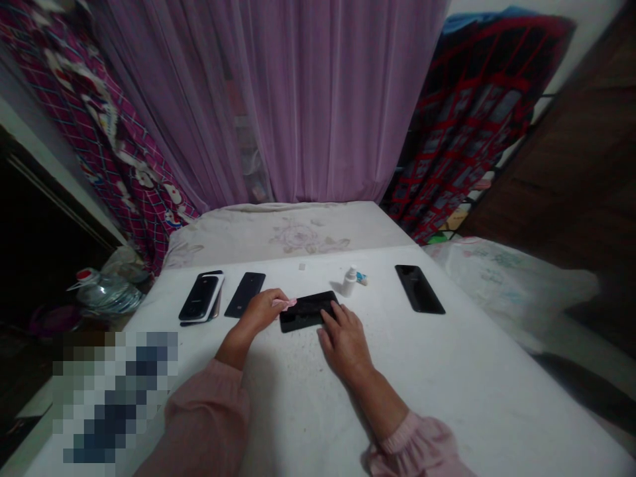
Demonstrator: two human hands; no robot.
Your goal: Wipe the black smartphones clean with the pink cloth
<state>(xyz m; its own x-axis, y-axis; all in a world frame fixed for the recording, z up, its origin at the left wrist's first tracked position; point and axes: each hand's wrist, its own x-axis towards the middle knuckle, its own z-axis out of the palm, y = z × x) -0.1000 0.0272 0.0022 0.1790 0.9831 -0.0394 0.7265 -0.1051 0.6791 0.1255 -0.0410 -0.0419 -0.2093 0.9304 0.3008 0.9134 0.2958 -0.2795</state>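
Pink sleeves cross the desk, where the left hand, its grip closed on a pink cloth, meets the central black phone under the right hand's spread fingers, work there seemingly unfinished, the other phones' progress impossible to tell.
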